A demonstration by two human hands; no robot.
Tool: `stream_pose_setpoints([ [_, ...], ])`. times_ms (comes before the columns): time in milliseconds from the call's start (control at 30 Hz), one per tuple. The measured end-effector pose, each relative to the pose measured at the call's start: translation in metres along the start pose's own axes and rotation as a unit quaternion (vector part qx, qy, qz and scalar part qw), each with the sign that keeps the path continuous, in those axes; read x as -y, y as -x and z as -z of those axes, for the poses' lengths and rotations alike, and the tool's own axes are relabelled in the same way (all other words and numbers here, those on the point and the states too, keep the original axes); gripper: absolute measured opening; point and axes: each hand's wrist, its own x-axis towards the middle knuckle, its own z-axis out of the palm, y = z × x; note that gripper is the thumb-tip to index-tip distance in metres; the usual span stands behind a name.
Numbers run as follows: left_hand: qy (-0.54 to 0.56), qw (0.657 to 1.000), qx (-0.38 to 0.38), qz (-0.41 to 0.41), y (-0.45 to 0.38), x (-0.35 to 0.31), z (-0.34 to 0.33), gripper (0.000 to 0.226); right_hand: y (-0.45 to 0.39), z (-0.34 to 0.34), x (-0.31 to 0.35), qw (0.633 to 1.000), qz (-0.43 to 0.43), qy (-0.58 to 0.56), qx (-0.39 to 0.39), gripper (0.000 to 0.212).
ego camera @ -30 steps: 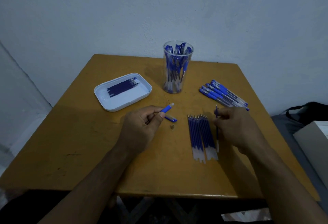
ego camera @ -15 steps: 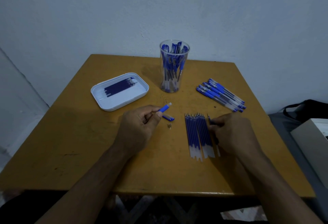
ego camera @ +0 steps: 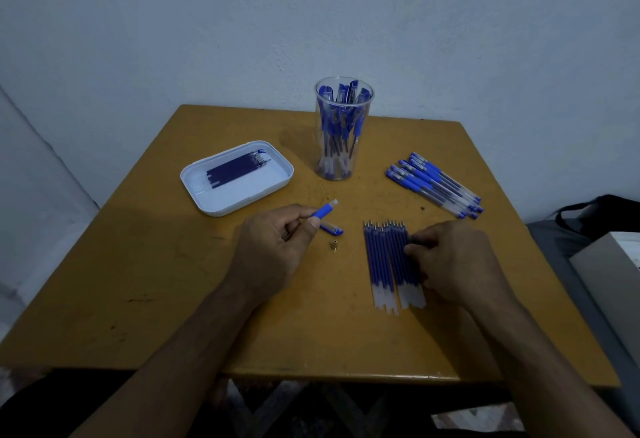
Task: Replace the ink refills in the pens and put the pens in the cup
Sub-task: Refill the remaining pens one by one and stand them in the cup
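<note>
1. Fresh refills (ego camera: 391,262): a flat row of thin blue tubes with clear lower ends and metal tips pointing toward the cup, lying on the yellow table (ego camera: 138,281) nearest you, in front of the cup and slightly right of it.
2. Your right hand (ego camera: 457,261): it rested on the right edge of that row, fingers curled down onto the tubes; whether they pinched one, I cannot tell.
3. Your left hand (ego camera: 270,247): in front of the cup and left of the refills, thumb and fingers were pinching a pen barrel (ego camera: 323,211), blue grip section and clear end sticking out toward the cup.
4. Blue pen cap (ego camera: 331,229): it lay on the table just beside your left fingertips, between them and the refills.
5. Small brass tip piece (ego camera: 334,245): it lay just nearer you than the cap.
6. White tray (ego camera: 273,191): left of the cup, it held a short row of darker refills (ego camera: 235,169).
7. Loose pens (ego camera: 434,184): a capped blue-and-clear bundle lay right of the cup.
8. Clear cup (ego camera: 343,129): farthest, upright near the wall, it held several blue pens, caps up.
</note>
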Motion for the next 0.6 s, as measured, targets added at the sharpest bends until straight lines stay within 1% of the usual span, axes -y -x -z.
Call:
stream_pose_setpoints([
  [100,0.000,1.000,0.000,0.001,0.001,0.000,0.000,0.019,0.001,0.000,0.001,1.000,0.001,0.008,-0.005,0.026],
  [167,-0.002,1.000,-0.004,0.001,0.001,-0.001,0.000,0.018,0.003,0.000,0.004,0.999,0.009,0.035,-0.012,0.026],
  [233,-0.003,1.000,-0.012,0.000,0.001,-0.003,0.001,0.017,0.006,-0.001,0.009,0.997,0.026,0.061,-0.036,0.025],
  [300,0.002,1.000,-0.029,0.004,0.000,-0.006,0.004,0.016,0.009,-0.003,0.017,0.994,0.059,0.062,-0.068,0.027],
  [400,0.027,0.996,-0.076,0.022,-0.003,-0.007,0.015,0.013,0.006,-0.010,0.036,0.986,0.120,0.063,-0.094,0.034],
  [467,0.025,0.992,-0.118,0.035,-0.006,-0.003,0.029,0.013,0.000,-0.017,0.055,0.982,0.156,0.072,-0.082,0.034],
  [533,-0.001,0.987,-0.156,0.048,-0.009,0.004,0.049,0.017,-0.007,-0.024,0.079,0.978,0.187,0.073,-0.064,0.032],
  [600,-0.050,0.978,-0.191,0.063,-0.011,0.010,0.071,0.022,-0.017,-0.033,0.109,0.972,0.220,0.067,-0.055,0.026],
])
